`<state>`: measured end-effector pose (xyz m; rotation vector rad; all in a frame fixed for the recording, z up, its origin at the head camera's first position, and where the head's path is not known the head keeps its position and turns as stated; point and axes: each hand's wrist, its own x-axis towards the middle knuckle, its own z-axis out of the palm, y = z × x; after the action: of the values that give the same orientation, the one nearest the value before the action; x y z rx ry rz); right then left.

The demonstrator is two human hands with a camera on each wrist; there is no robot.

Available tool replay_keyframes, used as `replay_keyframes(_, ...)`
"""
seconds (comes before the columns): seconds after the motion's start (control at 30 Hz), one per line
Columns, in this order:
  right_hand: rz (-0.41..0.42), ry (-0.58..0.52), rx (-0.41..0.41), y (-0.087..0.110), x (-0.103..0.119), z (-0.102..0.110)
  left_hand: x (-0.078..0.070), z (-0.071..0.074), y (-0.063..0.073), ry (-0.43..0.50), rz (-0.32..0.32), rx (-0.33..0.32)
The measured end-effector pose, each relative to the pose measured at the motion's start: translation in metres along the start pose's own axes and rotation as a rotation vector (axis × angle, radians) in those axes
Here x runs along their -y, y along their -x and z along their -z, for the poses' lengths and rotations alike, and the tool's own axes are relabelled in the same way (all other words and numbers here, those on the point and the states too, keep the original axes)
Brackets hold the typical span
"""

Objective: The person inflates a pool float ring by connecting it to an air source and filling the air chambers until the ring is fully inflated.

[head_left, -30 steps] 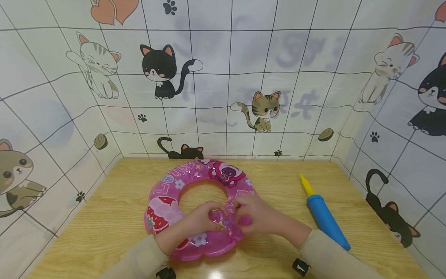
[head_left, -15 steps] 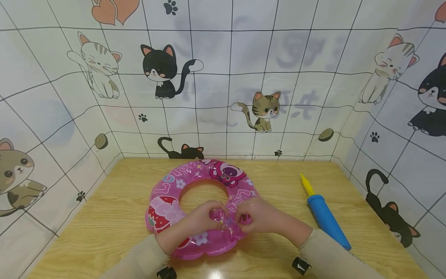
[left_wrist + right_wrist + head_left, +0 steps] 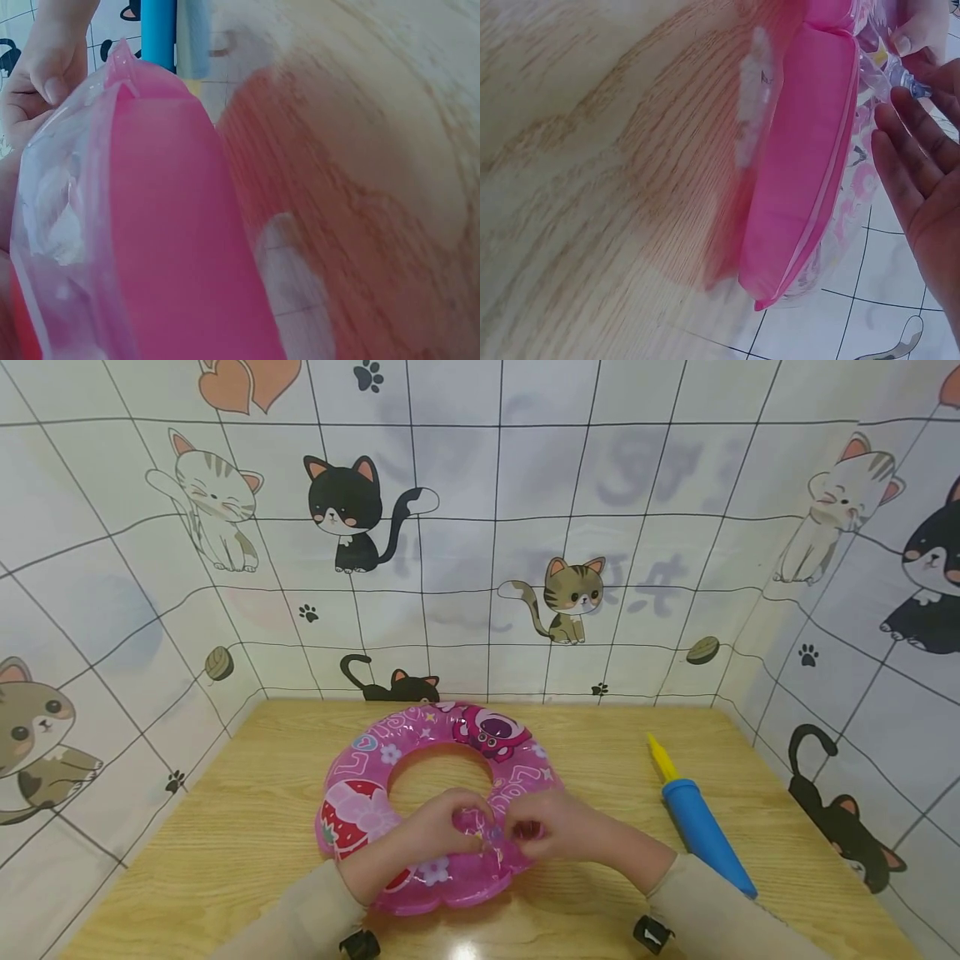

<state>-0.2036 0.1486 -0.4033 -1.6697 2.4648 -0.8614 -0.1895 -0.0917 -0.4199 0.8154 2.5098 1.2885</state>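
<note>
A pink inflatable swim ring (image 3: 352, 814) printed with strawberries, flowers and a bear lies on the table, its near edge puckered. At its near right part both hands meet over a small clear-blue air valve (image 3: 909, 81). My left hand (image 3: 446, 827) reaches across the ring and pinches the vinyl beside the valve; its thumb shows in the right wrist view. From the other side my right hand (image 3: 558, 827) pinches at the valve with its fingertips, the other fingers (image 3: 915, 154) fairly straight. Head view hides the valve mostly behind the fingers.
A blue hand pump (image 3: 705, 835) with a yellow nozzle (image 3: 660, 757) lies on the wooden table (image 3: 255, 760) to the right, beside the right forearm. Walls with a cat-print grid cover (image 3: 465, 552) enclose the table at the back and sides.
The right hand's fingers have turned and shifted slightly at the valve. The left hand keeps its grip, and the ring has barely moved.
</note>
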Motion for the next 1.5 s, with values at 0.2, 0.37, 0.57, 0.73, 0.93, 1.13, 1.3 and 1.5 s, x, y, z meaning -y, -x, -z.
replay_keyframes(0.2, -0.101, -0.043, 0.032, 0.002, 0.006, 0.002, -0.001, -0.003, -0.001, -0.041, 0.026, -0.017)
replay_keyframes(0.37, -0.083, -0.085, -0.001, 0.002, 0.004, 0.001, -0.004, -0.008, -0.002, -0.103, 0.036, -0.048)
replay_keyframes(0.57, -0.041, -0.107, -0.061, 0.000, 0.004, 0.001, -0.007, -0.011, -0.002, -0.172, 0.045, -0.070)
replay_keyframes(0.73, -0.029, -0.094, -0.075, -0.001, 0.005, 0.000, -0.008, -0.012, -0.002, -0.203, 0.059, -0.093)
replay_keyframes(0.93, -0.004, -0.082, -0.088, -0.002, 0.005, 0.000, -0.009, -0.011, -0.002, -0.224, 0.066, -0.105)
replay_keyframes(1.13, 0.010, -0.044, -0.111, -0.002, 0.004, 0.000, -0.010, -0.010, -0.002, -0.195, 0.095, -0.099)
replay_keyframes(1.3, 0.000, -0.050, -0.133, -0.001, 0.004, 0.000, -0.008, -0.010, -0.003, -0.185, 0.093, -0.101)
replay_keyframes(1.5, 0.009, -0.059, -0.125, 0.001, 0.004, -0.001, -0.008, -0.009, -0.002, -0.222, 0.076, -0.095)
